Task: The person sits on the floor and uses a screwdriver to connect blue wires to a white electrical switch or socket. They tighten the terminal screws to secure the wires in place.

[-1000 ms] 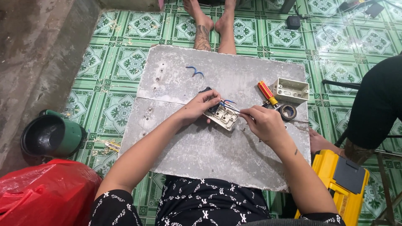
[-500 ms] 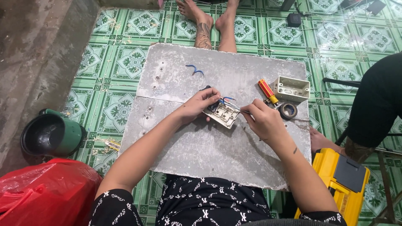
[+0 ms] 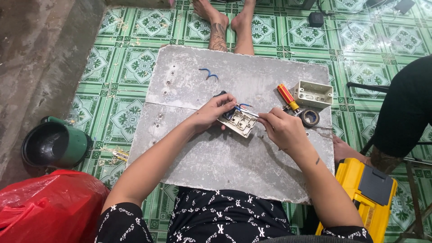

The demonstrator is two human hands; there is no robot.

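Though partly hidden by both hands, left (image 3: 211,112) steadying switch module (image 3: 239,122), right (image 3: 281,128) pinching thin tool (image 3: 250,113).

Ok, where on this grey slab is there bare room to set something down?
Free: the near half of the slab, and the far-left part around the blue wire. Crowded: the right, with screwdriver, box, tape roll.

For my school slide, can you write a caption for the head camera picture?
Left hand steadies a beige switch module on a grey slab while right hand works its wires.
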